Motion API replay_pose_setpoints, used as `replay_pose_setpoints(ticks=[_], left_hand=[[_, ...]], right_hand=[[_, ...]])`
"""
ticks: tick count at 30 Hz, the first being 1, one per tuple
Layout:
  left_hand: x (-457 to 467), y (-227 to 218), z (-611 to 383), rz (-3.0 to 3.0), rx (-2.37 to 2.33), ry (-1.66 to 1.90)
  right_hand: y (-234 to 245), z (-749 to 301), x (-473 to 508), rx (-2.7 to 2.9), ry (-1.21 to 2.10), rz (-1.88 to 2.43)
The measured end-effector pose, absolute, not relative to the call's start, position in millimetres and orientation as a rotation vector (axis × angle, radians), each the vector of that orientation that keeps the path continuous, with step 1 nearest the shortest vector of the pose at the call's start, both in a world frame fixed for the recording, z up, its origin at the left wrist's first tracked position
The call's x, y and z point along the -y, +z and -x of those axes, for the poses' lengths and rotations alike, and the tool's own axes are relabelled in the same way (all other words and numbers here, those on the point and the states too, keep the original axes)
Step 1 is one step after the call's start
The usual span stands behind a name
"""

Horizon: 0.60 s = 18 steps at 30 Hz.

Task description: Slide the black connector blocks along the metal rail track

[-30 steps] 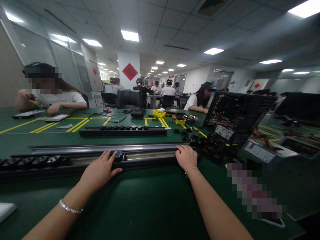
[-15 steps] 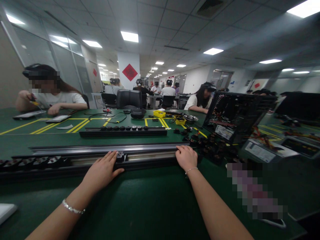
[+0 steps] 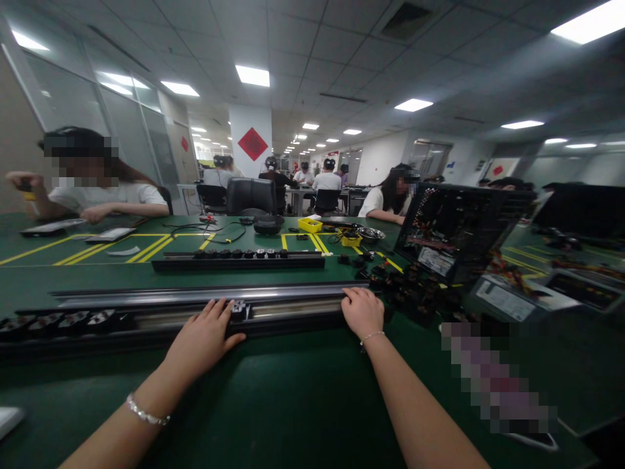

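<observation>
A long black track rail (image 3: 297,322) with a pale inner channel lies across the green table in front of me. My left hand (image 3: 202,335) rests over it, fingers stretched out and thumb apart along the near side. Beside those fingertips, a small black-and-silver module (image 3: 238,311) sits in the channel. My right hand (image 3: 364,312) is curled over the rail's right end; its fingertips are partly hidden. Several similar modules (image 3: 100,319) stand in the channel at the left. Directly behind runs a second rail with a shiny silver strip (image 3: 288,291).
Farther back lies another black rail (image 3: 239,262) carrying several modules. A heap of small black parts (image 3: 415,286) is right of my right hand, near an open computer case (image 3: 439,257) and a power supply (image 3: 505,296). Co-workers (image 3: 107,189) sit across the table.
Both hands keep about the same places on the rail; the view has shifted slightly. The module beside my left fingers shows a little more. The co-worker at left has moved a raised hand leftward.
</observation>
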State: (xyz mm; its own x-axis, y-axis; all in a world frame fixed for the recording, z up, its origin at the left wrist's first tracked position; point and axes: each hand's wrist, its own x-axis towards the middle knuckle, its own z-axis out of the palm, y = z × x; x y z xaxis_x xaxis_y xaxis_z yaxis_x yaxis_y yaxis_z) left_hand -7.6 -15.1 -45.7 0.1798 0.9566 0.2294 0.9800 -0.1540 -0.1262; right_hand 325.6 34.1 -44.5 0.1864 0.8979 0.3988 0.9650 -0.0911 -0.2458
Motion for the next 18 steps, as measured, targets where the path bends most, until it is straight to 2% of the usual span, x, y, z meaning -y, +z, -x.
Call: replay_pose_setpoints(ticks=[8,18], left_hand=[[13.2,-51.6,7.4,2.252,1.763,-0.249],[13.6,-48.3,1.4,2.251,1.777,-0.192]], right_hand=[[-45.4,-324.9,-32.6,1.727,-0.195,1.987],[-46.4,-324.0,-32.4,1.714,-0.203,1.974]])
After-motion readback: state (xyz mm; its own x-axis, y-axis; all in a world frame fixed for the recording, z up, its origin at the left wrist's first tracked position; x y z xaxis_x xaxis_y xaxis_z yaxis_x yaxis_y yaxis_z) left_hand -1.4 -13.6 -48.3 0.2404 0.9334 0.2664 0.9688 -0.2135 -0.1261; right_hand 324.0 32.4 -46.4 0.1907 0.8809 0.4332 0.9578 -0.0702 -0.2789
